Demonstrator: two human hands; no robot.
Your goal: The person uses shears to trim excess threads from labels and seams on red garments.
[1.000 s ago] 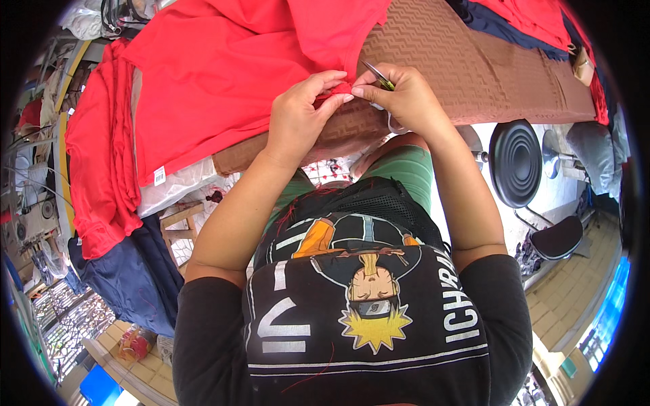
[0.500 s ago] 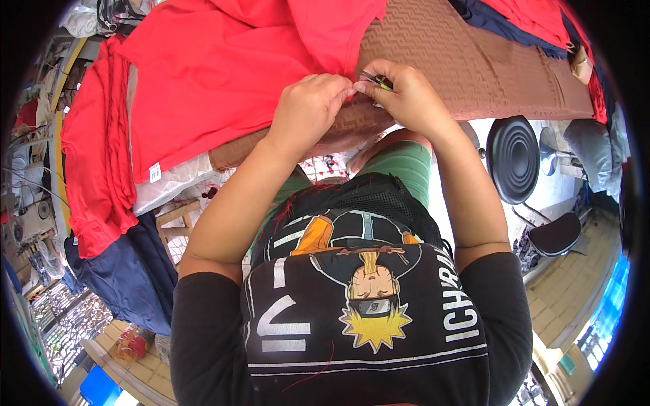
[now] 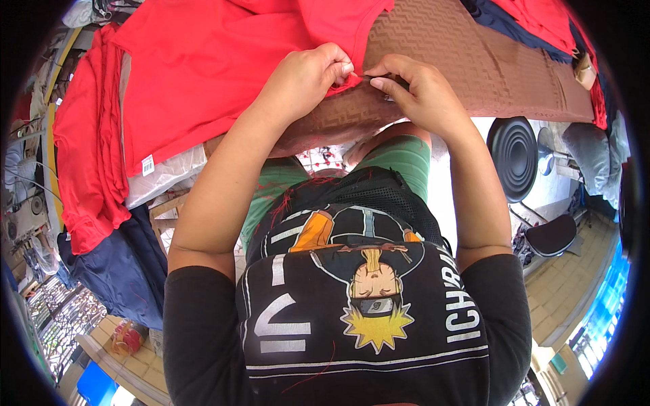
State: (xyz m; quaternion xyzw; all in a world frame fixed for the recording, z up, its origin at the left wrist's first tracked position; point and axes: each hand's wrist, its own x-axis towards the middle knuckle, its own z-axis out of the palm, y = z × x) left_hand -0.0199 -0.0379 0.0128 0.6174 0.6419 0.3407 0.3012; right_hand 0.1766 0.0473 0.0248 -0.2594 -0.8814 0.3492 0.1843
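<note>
A red garment (image 3: 203,81) lies spread over the brown cloth-covered work surface (image 3: 467,61) in front of me. My left hand (image 3: 308,80) is closed in a pinch on the garment's near right corner and lifts its edge slightly. Just to the right, my right hand (image 3: 425,91) is closed around a small dark cutting tool (image 3: 399,82), which looks like thread snips. Most of the tool is hidden in the palm. Its tip points left at the pinched red edge, close to my left fingertips; I cannot tell whether it touches the fabric.
Folded red cloth (image 3: 88,149) hangs at the left, above dark blue fabric (image 3: 118,271). More red garments (image 3: 535,24) lie on navy cloth at the far right. A round black stool seat (image 3: 516,159) stands to the right. Clear plastic (image 3: 169,177) shows under the garment's near edge.
Both hands have shifted slightly, the left one up with the garment's edge. The tool in my right hand has turned, and its yellow-green part no longer shows.
</note>
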